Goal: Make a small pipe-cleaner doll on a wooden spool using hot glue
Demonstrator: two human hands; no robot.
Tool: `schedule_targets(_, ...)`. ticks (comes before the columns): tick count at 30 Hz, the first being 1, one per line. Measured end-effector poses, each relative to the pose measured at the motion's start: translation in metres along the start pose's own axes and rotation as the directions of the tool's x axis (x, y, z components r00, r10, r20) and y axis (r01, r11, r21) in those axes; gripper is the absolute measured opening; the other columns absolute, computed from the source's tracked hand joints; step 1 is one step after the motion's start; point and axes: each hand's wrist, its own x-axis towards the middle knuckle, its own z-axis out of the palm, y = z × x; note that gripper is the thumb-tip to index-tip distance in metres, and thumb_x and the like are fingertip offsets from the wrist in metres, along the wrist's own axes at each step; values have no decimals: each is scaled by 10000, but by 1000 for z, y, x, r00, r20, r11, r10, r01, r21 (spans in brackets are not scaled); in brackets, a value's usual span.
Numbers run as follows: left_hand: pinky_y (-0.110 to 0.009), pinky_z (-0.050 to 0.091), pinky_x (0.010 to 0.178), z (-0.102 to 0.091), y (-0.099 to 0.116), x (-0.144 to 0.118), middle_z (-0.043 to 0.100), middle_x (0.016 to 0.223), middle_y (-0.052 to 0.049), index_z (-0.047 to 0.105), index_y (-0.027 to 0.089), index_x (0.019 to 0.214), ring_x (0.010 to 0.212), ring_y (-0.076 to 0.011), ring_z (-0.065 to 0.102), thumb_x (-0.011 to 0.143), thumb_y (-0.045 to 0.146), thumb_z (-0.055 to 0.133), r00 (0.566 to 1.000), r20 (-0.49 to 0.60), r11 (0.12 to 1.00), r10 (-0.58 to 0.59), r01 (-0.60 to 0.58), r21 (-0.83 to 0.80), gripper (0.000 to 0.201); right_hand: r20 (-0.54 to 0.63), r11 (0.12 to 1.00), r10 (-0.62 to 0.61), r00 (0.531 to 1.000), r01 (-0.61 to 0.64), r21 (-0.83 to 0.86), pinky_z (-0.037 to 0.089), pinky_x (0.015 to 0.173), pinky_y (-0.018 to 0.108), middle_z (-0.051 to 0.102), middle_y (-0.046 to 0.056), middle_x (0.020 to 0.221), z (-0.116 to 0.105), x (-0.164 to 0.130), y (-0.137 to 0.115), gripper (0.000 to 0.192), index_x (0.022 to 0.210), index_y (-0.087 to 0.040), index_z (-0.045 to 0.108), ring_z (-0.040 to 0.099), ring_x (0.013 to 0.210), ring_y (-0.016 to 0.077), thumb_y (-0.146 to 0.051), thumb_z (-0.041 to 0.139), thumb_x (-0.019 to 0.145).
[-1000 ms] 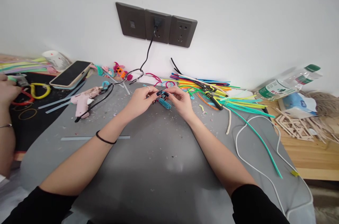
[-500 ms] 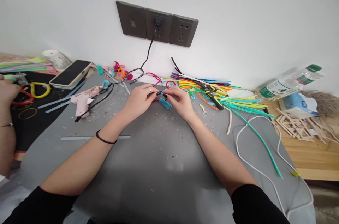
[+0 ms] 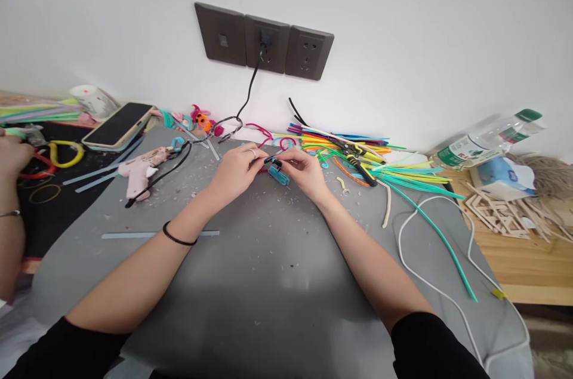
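Observation:
Between my fingertips is a small blue and black pipe-cleaner figure (image 3: 279, 175), held just above the grey mat (image 3: 250, 283). My left hand (image 3: 238, 171) pinches its black part from the left. From the other side my right hand (image 3: 306, 173) pinches it with thumb and forefinger. Its lower part is blue loops; the fingers hide some of the black part. Behind the hands lie crimson pipe-cleaner pieces (image 3: 264, 131).
Left of my hands is a pink glue gun (image 3: 142, 173), with glue sticks and a phone (image 3: 119, 125). Pliers (image 3: 360, 169) rest on pipe cleaners (image 3: 412, 181) at right, near a white cable (image 3: 405, 247) and a bottle (image 3: 487, 140). Another person's hand (image 3: 15, 155) is far left.
Both hands keep their pinch on the figure, which has shifted or turned very slightly. The whole view has moved a little.

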Motion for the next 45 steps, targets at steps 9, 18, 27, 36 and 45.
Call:
schedule_targets(9, -315, 506, 788, 4, -6, -1, 707, 934, -64, 764, 196, 981, 857, -208, 667, 995, 231, 486, 998, -39, 992, 53, -48, 114, 280, 21, 998, 29, 999, -30, 54, 558, 849, 352, 762, 46, 953, 0, 0, 1, 106, 907, -241, 804, 694, 924, 192, -331, 759, 873)
schedule_targets(18, -313, 507, 771, 6, -6, -2, 713, 933, -63, 771, 189, 971, 823, -198, 660, 985, 238, 499, 999, -36, 997, 36, -34, 75, 277, -8, 1000, 6, 1000, -6, -1, 559, 833, 358, 758, 52, 938, 2, -1, 3, 106, 886, -236, 790, 693, 903, 192, -320, 725, 878)
schedule_targets(27, -290, 496, 709, 8, -2, -2, 717, 911, -55, 761, 190, 953, 749, -179, 639, 971, 239, 500, 999, -47, 998, 23, -20, 58, 266, -27, 999, 0, 1000, -1, -39, 568, 823, 363, 751, 52, 925, 3, -1, 8, 108, 877, -234, 761, 693, 882, 195, -329, 711, 873)
schedule_targets(36, -293, 490, 692, 11, 4, -4, 719, 913, -70, 767, 171, 992, 736, -181, 631, 954, 246, 488, 998, -68, 1000, 8, -6, 25, 291, -88, 999, 17, 996, -19, -27, 572, 748, 333, 730, 45, 881, 6, -2, 9, 106, 854, -218, 751, 682, 822, 181, -316, 709, 845)
schedule_targets(45, -300, 488, 695, 19, 2, -6, 712, 850, -59, 741, 177, 898, 713, -179, 625, 955, 236, 493, 992, -124, 999, 32, -28, 32, 261, -127, 992, -39, 991, 24, -124, 569, 713, 320, 716, 45, 852, 10, -5, 5, 126, 852, -215, 736, 666, 779, 174, -330, 689, 875)
